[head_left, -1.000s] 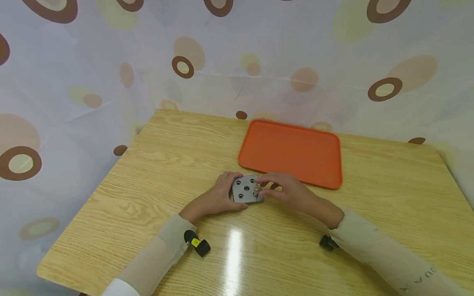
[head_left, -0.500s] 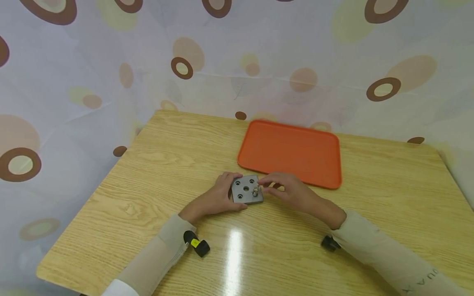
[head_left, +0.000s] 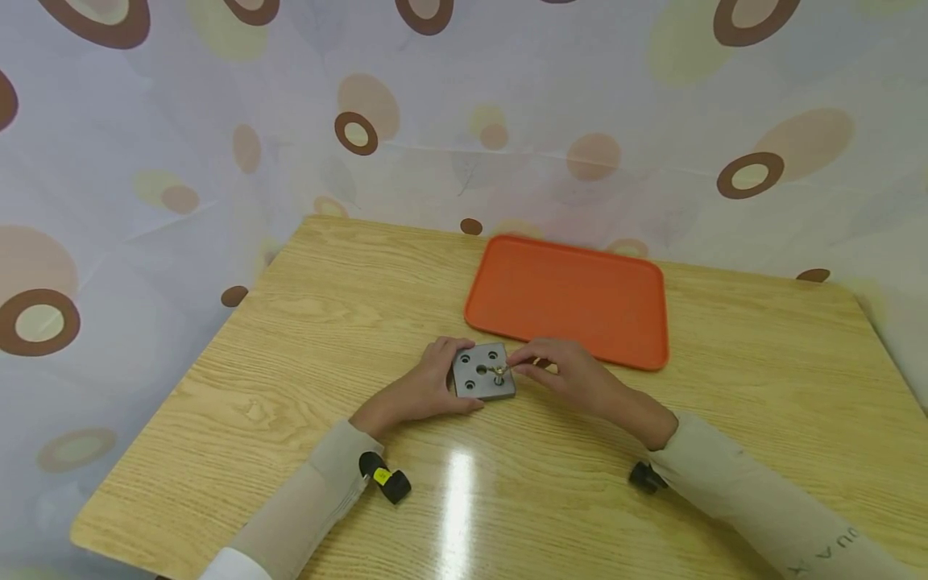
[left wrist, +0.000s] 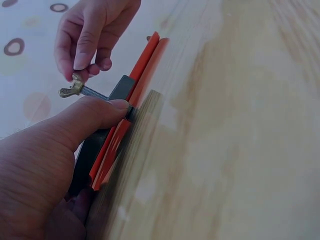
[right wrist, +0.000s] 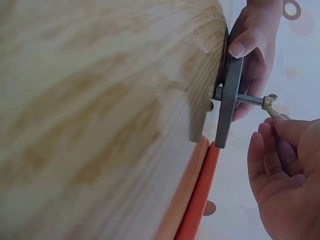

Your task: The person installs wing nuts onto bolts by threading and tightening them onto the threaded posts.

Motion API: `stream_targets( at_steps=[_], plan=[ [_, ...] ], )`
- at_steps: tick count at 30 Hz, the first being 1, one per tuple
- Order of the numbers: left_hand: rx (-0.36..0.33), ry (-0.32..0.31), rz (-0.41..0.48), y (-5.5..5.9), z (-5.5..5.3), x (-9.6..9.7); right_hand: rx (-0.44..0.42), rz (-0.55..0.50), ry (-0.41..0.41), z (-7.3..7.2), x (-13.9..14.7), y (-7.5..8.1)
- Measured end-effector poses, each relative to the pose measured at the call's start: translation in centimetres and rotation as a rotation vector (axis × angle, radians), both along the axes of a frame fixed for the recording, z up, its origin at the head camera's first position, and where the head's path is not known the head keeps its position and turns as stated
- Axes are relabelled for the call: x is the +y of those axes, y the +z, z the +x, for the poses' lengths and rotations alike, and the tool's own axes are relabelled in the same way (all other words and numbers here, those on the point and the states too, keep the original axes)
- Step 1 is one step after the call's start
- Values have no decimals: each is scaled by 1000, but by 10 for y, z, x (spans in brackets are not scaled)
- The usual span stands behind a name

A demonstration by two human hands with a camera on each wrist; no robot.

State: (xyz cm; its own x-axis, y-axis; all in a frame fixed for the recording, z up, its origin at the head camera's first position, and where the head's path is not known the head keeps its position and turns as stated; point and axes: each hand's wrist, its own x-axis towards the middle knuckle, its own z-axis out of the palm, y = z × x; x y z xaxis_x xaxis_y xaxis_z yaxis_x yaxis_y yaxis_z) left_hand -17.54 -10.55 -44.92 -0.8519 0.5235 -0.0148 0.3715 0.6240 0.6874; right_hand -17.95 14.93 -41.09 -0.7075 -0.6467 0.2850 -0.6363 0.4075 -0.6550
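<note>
A grey metal plate with several holes is gripped along its edges by the left hand, thumb on the near side. Through one hole near the plate's right side a threaded bolt stands up, its head showing on the underside. A brass wing nut sits near the bolt's free end, with thread visible between it and the plate. The right hand pinches one wing of this nut between thumb and index finger; its other fingers are curled loosely.
An orange tray lies just beyond the hands on the wooden table. Each sleeve carries a small black wrist camera. A patterned cloth hangs behind the table.
The right hand's fingers drew back slightly from the wing nut to the right, then came together on one wing. The nut's wings have turned. The left hand and plate stay almost still.
</note>
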Motion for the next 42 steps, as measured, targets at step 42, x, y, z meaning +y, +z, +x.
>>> stream_targets(
  at_steps=[42],
  plan=[
    [9, -7, 26, -3, -1, -1, -106, -22, 28, 1, -12, -3]
  ],
)
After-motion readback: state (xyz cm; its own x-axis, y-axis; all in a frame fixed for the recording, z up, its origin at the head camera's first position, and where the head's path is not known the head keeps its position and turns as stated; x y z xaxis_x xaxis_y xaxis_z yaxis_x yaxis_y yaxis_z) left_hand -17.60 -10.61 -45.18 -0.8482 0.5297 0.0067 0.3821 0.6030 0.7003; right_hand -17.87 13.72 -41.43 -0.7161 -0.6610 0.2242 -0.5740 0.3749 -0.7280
